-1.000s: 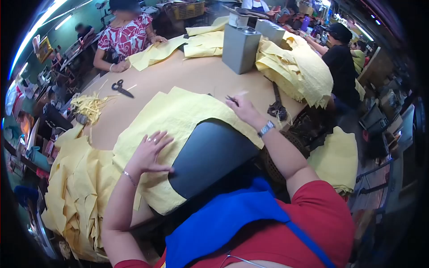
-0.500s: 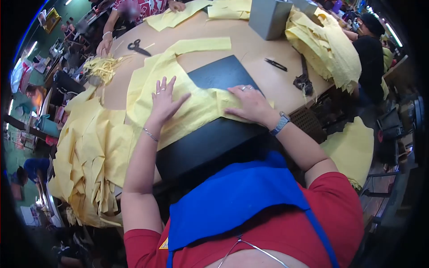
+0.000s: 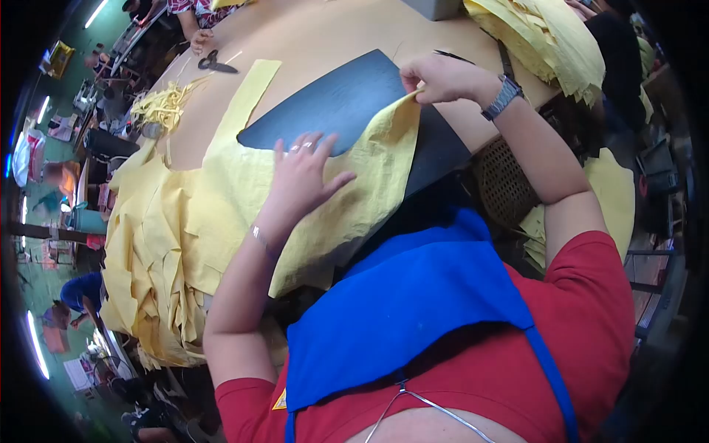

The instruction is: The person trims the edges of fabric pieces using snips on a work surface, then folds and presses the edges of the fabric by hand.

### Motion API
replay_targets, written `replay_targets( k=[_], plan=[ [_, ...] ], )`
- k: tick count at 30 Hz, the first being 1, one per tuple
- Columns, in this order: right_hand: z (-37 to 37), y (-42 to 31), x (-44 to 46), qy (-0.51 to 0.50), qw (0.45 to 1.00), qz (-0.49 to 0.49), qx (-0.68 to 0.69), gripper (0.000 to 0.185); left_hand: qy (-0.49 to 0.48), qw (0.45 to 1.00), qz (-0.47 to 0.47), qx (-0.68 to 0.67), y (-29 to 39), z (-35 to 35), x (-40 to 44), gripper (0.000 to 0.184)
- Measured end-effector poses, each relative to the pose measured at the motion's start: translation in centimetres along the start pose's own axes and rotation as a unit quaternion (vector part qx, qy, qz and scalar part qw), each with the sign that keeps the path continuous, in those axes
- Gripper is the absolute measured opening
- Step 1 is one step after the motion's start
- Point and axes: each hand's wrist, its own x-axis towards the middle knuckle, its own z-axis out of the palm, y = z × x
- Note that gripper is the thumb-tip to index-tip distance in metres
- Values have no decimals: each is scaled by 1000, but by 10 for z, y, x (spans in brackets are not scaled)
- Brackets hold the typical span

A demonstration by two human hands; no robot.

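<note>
A cut piece of yellow cloth [image 3: 362, 188] lies partly over a dark flat board [image 3: 317, 107] at the table's near edge. My right hand [image 3: 443, 80] pinches the cloth's far right corner and holds it up above the board. Over the middle of the same piece is my left hand [image 3: 306, 173], palm down with its fingers spread; whether it presses on the cloth I cannot tell. A narrow strip of the cloth reaches away along the board's left side.
Left of the board, a pile of yellow cloth [image 3: 151, 244] hangs over the table edge. Beyond it are thin yellow scraps [image 3: 162, 111], scissors [image 3: 218, 65] and another person's hand [image 3: 199, 40]. More cloth [image 3: 543, 48] is heaped at the right, above a woven basket [image 3: 509, 177].
My right hand has gone from lying flat on the cloth to pinching its corner, lifted farther away. The cloth has turned and shifted on the board. My left hand has slid slightly right and nearer.
</note>
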Motion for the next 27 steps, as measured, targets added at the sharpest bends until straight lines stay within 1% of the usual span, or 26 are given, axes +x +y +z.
replay_targets(
  k=[1,3,4,5,6,7,9,10,11,12,14,15,16,18,19,21,24,26,27],
  plan=[
    [-6,-3,-1,10,1000,-2,1,15,40,996,46,-62,-4,12,18,65],
    [-18,-1,1,33,999,-5,2,15,-8,993,25,-116,-6,25,41,57],
    [-20,2,3,92,993,-4,-71,22,-35,989,15,-143,-4,30,47,53],
    [-21,8,6,242,953,-84,-160,24,-26,990,10,-137,-1,35,51,51],
    [-21,14,9,380,877,-161,-245,27,-17,991,4,-132,3,38,54,48],
    [-19,18,12,503,768,-234,-322,29,-9,992,-3,-127,6,41,56,46],
    [5,9,22,380,875,-253,-161,34,13,992,-28,-119,12,42,56,48],
    [18,-3,22,311,912,-258,-74,36,23,992,-40,-115,14,41,55,48],
    [27,-20,12,162,972,-167,-15,38,30,991,-48,-121,14,42,53,50],
    [53,-7,30,160,956,-246,1,40,37,990,-56,-127,14,43,53,51],
    [83,2,49,141,953,-268,-3,37,42,988,-63,-135,15,41,53,54],
    [87,0,53,131,951,-280,-6,35,41,988,-64,-136,17,38,54,55],
    [87,1,56,109,957,-267,18,31,38,988,-65,-138,18,36,54,55],
    [85,0,61,65,966,-240,66,22,38,987,-65,-140,15,39,52,49],
    [82,-1,60,60,967,-238,69,18,39,987,-66,-142,13,41,51,46],
    [77,-2,58,48,968,-234,74,10,24,981,-66,-179,3,42,50,33],
    [86,5,58,93,953,-284,54,6,-9,977,-61,-204,-12,35,47,17],
    [91,9,56,125,941,-311,53,6,-20,976,-61,-208,-16,27,44,12],
    [93,10,54,140,934,-324,52,7,-8,980,-41,-197,-19,28,42,12]
  ],
)
